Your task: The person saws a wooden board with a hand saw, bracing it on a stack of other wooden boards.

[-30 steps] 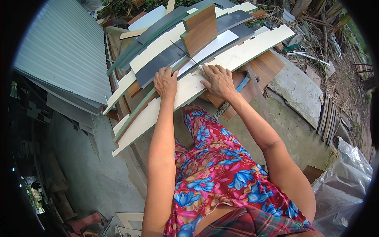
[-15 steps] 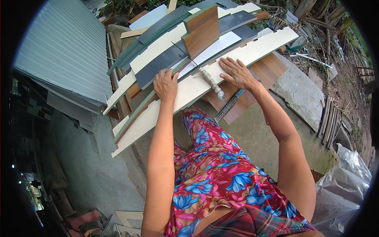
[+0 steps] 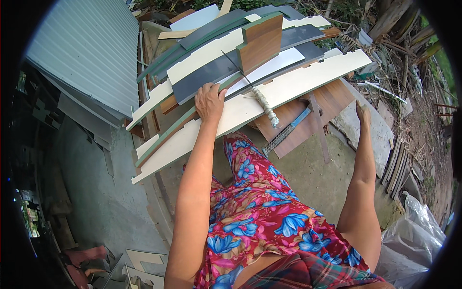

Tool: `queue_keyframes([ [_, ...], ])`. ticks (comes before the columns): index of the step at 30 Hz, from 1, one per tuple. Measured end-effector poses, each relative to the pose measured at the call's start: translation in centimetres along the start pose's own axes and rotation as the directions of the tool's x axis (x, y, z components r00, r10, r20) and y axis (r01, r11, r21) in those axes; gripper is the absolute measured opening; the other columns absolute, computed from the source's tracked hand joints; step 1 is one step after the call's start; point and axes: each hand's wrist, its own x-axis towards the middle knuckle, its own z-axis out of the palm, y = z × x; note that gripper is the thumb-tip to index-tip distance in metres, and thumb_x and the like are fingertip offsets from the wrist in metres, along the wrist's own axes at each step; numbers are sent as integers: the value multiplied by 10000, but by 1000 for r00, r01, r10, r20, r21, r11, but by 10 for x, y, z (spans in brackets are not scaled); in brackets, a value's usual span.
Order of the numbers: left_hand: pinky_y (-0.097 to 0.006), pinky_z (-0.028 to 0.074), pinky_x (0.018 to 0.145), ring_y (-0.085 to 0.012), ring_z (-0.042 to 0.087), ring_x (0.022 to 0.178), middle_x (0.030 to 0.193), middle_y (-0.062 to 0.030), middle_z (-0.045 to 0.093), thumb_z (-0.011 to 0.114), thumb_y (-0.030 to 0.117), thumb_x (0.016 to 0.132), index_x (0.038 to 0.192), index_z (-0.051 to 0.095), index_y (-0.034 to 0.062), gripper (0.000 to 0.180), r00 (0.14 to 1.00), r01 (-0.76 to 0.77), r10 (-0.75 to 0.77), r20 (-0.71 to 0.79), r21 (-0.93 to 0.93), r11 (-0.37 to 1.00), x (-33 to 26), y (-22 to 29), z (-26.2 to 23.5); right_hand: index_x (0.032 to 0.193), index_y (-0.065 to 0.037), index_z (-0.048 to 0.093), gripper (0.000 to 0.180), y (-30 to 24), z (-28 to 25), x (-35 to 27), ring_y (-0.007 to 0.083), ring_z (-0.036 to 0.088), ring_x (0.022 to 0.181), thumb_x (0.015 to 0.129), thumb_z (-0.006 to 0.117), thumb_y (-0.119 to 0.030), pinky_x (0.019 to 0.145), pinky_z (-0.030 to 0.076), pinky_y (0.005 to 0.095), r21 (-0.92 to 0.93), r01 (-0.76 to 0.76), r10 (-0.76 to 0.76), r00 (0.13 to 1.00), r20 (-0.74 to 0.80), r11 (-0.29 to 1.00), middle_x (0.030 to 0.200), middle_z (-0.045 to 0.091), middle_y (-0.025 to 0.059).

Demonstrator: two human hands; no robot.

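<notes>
Near the middle of the stack, my left hand (image 3: 210, 102) curls its fingers over the edge of a narrow green-edged board (image 3: 174, 131). In front of it lies a long cream board (image 3: 308, 76) with notches along its far edge. A thin dark metal rod with a cloth-wrapped handle (image 3: 264, 104) rests across the boards, right of my left hand. My right hand (image 3: 364, 114) hangs apart from the boards at the right, over a grey slab; its fingers are mostly hidden. A hammer with a blue and black handle (image 3: 288, 131) lies on brown wood-grain board (image 3: 332, 98).
An upright wood-grain piece (image 3: 260, 42) stands among stacked dark grey boards (image 3: 202, 79). A corrugated metal sheet (image 3: 86, 53) rises at the left. The grey slab (image 3: 380, 135) and thin slats (image 3: 395, 168) lie right. Clear plastic sheeting (image 3: 414, 241) is at the lower right.
My right hand has lifted off the cream board and swung out to the right. My left hand stays on the narrow board. The hammer is now more fully in view.
</notes>
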Motion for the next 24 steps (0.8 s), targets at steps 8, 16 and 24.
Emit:
queue_keyframes([
  [8,-416,477,812,-277,612,949,996,-48,661,800,255,776,1007,728,113,280,1000,16,-17,-20,-47,999,0,-3,-2,1266,-30,646,394,-118,-23,-188,260,682,958,948,657,-262,855,527,344,641,558,-556,797,-236,527,1134,661,177],
  [16,-424,471,823,-281,611,957,1013,-41,667,792,256,781,1011,723,117,278,1000,24,-25,-8,-87,996,3,3,4,1384,-64,527,617,-226,2,-315,365,623,1036,855,702,-328,854,523,451,271,827,-850,524,-54,492,1085,610,190],
  [24,-418,468,834,-274,606,970,1017,-49,662,796,259,778,990,740,118,260,999,50,-50,8,-98,994,1,0,1,1452,-241,499,577,-243,13,-300,370,652,841,886,567,-152,742,532,468,225,835,-845,530,-76,503,902,606,190],
])
